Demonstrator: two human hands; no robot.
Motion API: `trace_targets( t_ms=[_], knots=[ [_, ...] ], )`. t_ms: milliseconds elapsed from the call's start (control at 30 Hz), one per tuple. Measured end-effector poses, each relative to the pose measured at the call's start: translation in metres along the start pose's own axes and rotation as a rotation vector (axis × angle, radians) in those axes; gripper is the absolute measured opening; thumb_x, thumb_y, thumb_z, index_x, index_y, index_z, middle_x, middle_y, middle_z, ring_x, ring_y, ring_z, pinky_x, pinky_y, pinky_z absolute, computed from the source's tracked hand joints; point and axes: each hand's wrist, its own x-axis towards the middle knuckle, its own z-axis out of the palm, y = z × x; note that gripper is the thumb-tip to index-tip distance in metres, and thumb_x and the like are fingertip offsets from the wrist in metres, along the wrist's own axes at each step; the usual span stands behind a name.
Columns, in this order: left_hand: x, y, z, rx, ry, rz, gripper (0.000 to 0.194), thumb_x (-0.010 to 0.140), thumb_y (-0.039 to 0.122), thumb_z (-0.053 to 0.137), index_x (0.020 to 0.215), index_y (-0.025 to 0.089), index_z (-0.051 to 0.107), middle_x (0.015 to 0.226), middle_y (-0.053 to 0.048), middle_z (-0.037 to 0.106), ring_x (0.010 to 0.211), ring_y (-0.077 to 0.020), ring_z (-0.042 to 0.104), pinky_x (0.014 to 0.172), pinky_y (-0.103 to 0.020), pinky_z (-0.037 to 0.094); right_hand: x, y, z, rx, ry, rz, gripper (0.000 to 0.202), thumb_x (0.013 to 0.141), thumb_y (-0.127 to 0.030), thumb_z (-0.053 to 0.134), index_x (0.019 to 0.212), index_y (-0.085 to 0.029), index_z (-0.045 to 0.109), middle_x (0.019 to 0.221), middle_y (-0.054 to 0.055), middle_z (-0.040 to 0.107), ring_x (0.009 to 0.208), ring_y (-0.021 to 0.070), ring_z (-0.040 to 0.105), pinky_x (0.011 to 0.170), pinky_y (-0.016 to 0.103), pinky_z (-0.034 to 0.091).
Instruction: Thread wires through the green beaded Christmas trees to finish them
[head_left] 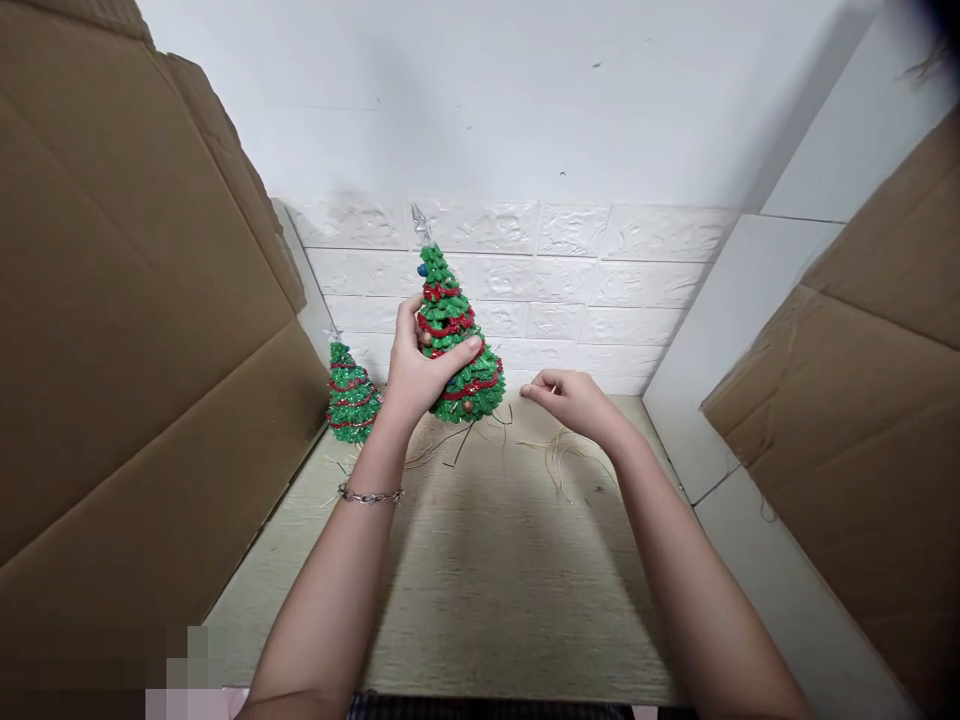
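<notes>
A small green Christmas tree with red garlands, little baubles and a clear pointed top leans to the left, held up by my left hand. My left fingers and thumb wrap around its side. Dark wires hang below its base. To the right of the tree and apart from it, my right hand is closed in a pinch. Whatever lies between those fingertips is too small to name. Pale thin wires or threads lie just below that hand. A second similar tree stands behind my left forearm.
Cardboard panels rise on the left, and another cardboard sheet leans on the right. A white brick-patterned wall closes off the back of the pale wooden table. More loose threads lie near the second tree.
</notes>
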Motion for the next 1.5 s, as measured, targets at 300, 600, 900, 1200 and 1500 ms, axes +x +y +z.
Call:
trace_targets(
  t_ms=[300, 600, 900, 1200, 1500],
  knots=[
    [0.003, -0.002, 0.0, -0.034, 0.092, -0.143, 0.065, 0.055, 0.04, 0.078, 0.108, 0.021, 0.046, 0.09, -0.003, 0.061, 0.085, -0.0202, 0.061, 0.079, -0.035, 0.05, 0.018, 0.064, 0.05, -0.315, -0.451, 0.292, 0.013, 0.06, -0.01, 0.068, 0.071, -0.016, 0.07, 0.073, 0.005, 0.068, 0.065, 0.0147, 0.058, 0.055, 0.022, 0.037],
    [0.004, 0.003, 0.0, -0.118, 0.03, -0.33, 0.046, 0.052, 0.037, 0.078, 0.086, 0.017, 0.055, 0.08, -0.003, 0.062, 0.071, -0.0165, 0.06, 0.068, -0.03, 0.05, 0.02, 0.068, 0.044, -0.255, -0.372, 0.227, 0.01, 0.066, -0.012, 0.059, 0.068, -0.014, 0.069, 0.072, 0.005, 0.068, 0.064, 0.0136, 0.057, 0.056, 0.021, 0.037],
    [-0.005, 0.008, 0.007, -0.384, -0.367, -0.592, 0.03, 0.061, 0.04, 0.072, 0.069, 0.015, 0.058, 0.064, -0.002, 0.06, 0.055, -0.0123, 0.055, 0.055, -0.026, 0.045, 0.012, 0.023, 0.013, 0.025, 0.245, 0.167, 0.018, 0.084, -0.03, 0.041, 0.086, -0.02, 0.056, 0.066, 0.002, 0.065, 0.056, 0.0133, 0.057, 0.058, 0.023, 0.038],
    [-0.012, 0.008, 0.019, -0.467, -0.588, -0.588, 0.026, 0.06, 0.038, 0.07, 0.068, 0.016, 0.06, 0.062, -0.004, 0.059, 0.055, -0.0144, 0.054, 0.054, -0.028, 0.044, 0.012, -0.01, 0.026, 0.724, 0.073, 0.28, 0.008, 0.075, -0.026, 0.049, 0.076, -0.018, 0.051, 0.058, -0.002, 0.058, 0.046, 0.0099, 0.052, 0.046, 0.021, 0.041],
    [-0.013, 0.008, 0.022, -0.429, -0.623, -0.608, 0.026, 0.058, 0.037, 0.071, 0.07, 0.015, 0.061, 0.066, -0.005, 0.062, 0.056, -0.0144, 0.054, 0.055, -0.029, 0.044, 0.006, -0.018, 0.026, 0.862, -0.085, 0.117, 0.02, 0.063, -0.025, 0.059, 0.081, -0.017, 0.062, 0.078, 0.0, 0.066, 0.068, 0.0134, 0.056, 0.064, 0.025, 0.045]
  ],
)
